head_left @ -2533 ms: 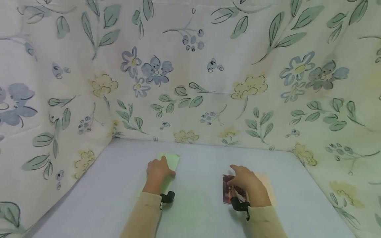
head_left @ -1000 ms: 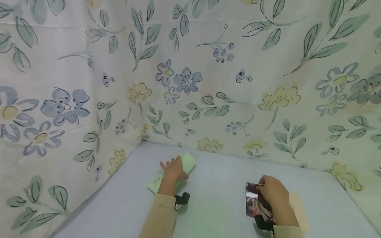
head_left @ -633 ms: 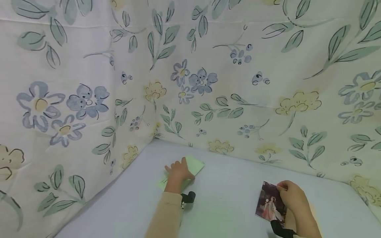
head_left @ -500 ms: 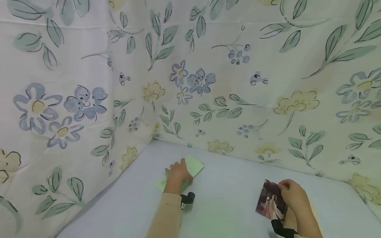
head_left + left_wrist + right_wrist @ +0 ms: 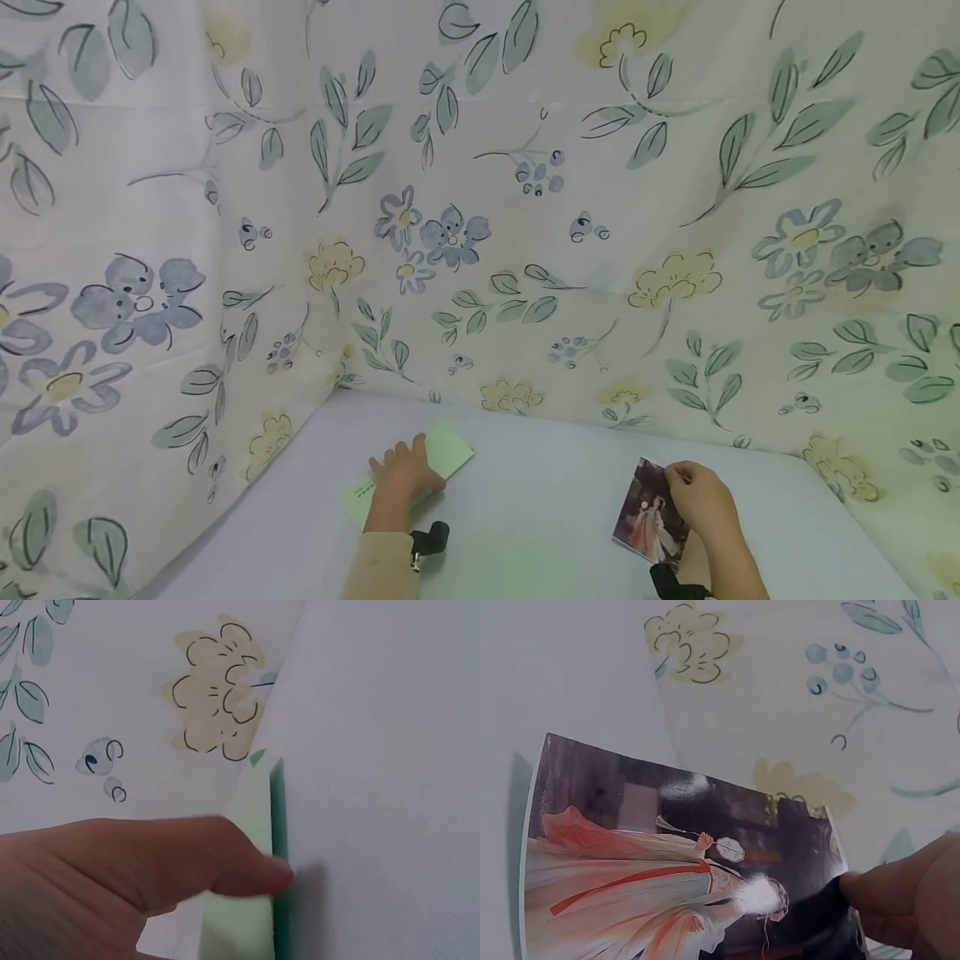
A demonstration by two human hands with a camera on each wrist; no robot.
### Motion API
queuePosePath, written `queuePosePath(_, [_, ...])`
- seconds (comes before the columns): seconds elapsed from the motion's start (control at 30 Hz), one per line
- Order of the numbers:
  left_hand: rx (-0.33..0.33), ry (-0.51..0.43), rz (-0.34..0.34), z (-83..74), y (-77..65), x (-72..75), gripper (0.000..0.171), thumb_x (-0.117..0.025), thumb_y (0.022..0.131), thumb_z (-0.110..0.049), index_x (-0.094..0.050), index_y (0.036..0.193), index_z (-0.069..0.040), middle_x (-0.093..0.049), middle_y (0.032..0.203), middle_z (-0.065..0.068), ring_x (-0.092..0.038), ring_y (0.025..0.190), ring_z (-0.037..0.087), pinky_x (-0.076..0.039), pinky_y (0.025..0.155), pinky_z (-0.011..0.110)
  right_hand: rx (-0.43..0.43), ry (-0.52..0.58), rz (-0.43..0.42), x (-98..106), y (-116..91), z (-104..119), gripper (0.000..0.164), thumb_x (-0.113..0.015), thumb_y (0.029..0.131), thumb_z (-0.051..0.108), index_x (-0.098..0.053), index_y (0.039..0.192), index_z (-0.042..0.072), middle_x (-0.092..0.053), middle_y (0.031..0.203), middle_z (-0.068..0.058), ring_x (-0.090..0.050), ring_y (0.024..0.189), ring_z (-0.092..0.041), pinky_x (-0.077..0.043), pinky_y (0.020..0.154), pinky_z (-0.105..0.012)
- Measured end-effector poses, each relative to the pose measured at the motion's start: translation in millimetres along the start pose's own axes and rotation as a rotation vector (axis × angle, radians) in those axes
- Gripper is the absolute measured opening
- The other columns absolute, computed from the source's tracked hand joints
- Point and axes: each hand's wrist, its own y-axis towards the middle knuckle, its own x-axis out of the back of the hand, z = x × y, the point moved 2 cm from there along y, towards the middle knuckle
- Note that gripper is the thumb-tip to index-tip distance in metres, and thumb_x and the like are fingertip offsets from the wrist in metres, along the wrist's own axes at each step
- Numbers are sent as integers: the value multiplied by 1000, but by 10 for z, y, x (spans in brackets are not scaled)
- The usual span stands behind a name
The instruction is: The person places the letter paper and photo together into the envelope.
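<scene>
Two hands are both busy. The right hand [image 5: 708,504] pinches a shiny photo card [image 5: 648,510] by its edge, near a top corner, with thumb and finger. The left hand [image 5: 401,475] grips a green packet [image 5: 447,450], its thumb bent against the long side, as the left wrist view shows. To hold the photo card well, a light pinch right at the edge seems best, so the shiny picture gets no smudges and the card does not bend. The green packet looks thin, so a soft grip should do; a hard squeeze could crease it.

The photo card tips up just to the left of the right hand, with its picture facing the person. I cannot tell if its low edge touches the white table [image 5: 525,500]. The green packet is under the left hand and pokes out past it at both ends. Packet and card are well apart. Something pale tan [image 5: 696,560] peeks out by the right wrist, mostly hidden. Behind the table hangs a flowery cloth [image 5: 510,250].
</scene>
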Motion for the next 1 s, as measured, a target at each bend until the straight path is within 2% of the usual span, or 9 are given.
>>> queuePosePath(0.1, [15,-10,1,89,-48,-53,95,-82,62,-36,-37,139,-3,-47,120,27,-38,117,50,-3,99,74,-13,16,-16,-12,-36,9,39,-42,97,23,-60,110,-10,-63,102,-23,-59,91,-34,-50,72,-48])
queuePosePath(0.27, [11,-19,0,169,-79,-47,94,-82,61,-33,-38,137,0,-49,116,27,-40,113,52,-2,97,76,-5,49,-62,-35,-45,75,36,-45,96,20,-62,107,-9,-64,100,-23,-60,92,-35,-50,73,-49])
queuePosePath(0.5, [-54,-16,-33,48,-32,17,91,-80,60,-33,-40,135,0,-49,113,27,-42,109,52,-5,94,78,3,70,-129,85,-63,97,37,-45,95,23,-64,108,-7,-64,103,-22,-59,95,-36,-49,76,-50])
queuePosePath(0.7, [-60,-32,-59,71,-34,60,90,-80,59,-31,-40,134,0,-49,109,25,-43,104,49,-6,93,78,15,91,-147,106,-76,116,37,-45,96,24,-62,108,-6,-64,103,-20,-59,93,-33,-50,75,-48])
queuePosePath(0.83, [-56,-52,-51,92,-24,57,92,-81,59,-31,-39,135,0,-50,109,25,-44,104,49,-5,93,79,17,82,-164,104,-77,96,35,-45,96,22,-62,107,-6,-64,99,-17,-60,88,-29,-51,70,-44])
queuePosePath(1.0, [-50,-62,-26,59,-43,91,93,-80,62,-33,-36,137,1,-48,116,31,-41,109,54,-3,94,78,4,75,-167,102,-44,73,35,-47,95,21,-59,110,-8,-64,95,-14,-60,83,-26,-50,64,-39])
